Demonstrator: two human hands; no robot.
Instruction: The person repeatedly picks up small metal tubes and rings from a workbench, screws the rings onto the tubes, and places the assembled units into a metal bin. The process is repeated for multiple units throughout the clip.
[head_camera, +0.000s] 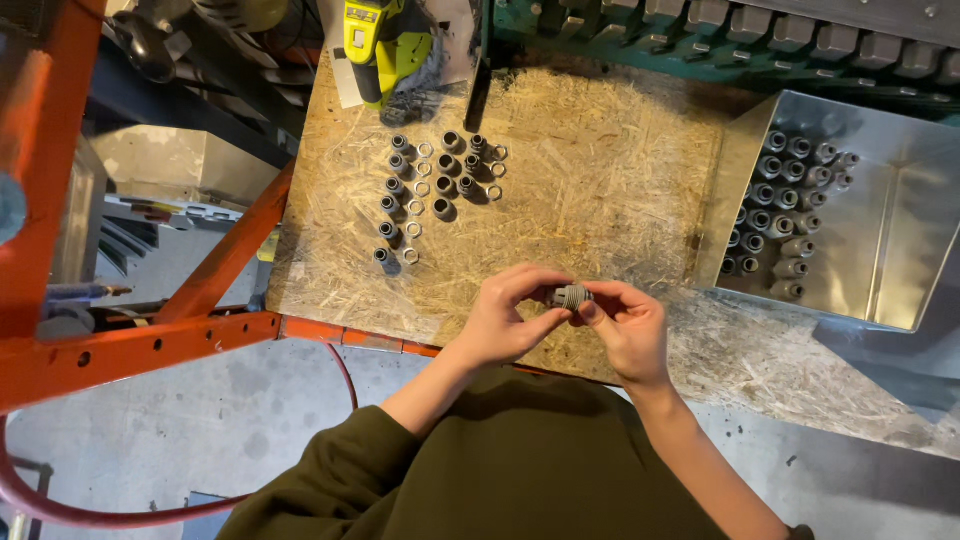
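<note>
Both hands meet over the near edge of the chipboard bench top. Left hand and right hand share one small grey fitting, pinched between fingertips and thumbs of both. Fitting: short, cylindrical, dull grey, with a ribbed or threaded band round its body; finer detail too small to tell. It is held just above the board, not resting on it.

Toward the far left corner of the bench top: grey fittings of the same kind stand upright in rough columns, with pale rings laid flat between and beside the columns. A yellow-green cordless drill lies at the far edge, just beyond these rows.

At the right edge: an open sheet-metal bin, tilted, holding many more grey fittings packed in rows against its left wall.

Left of the bench: orange steel frame, with a red hose looping over the concrete floor below. Sleeves are dark olive, pushed up the forearms.
</note>
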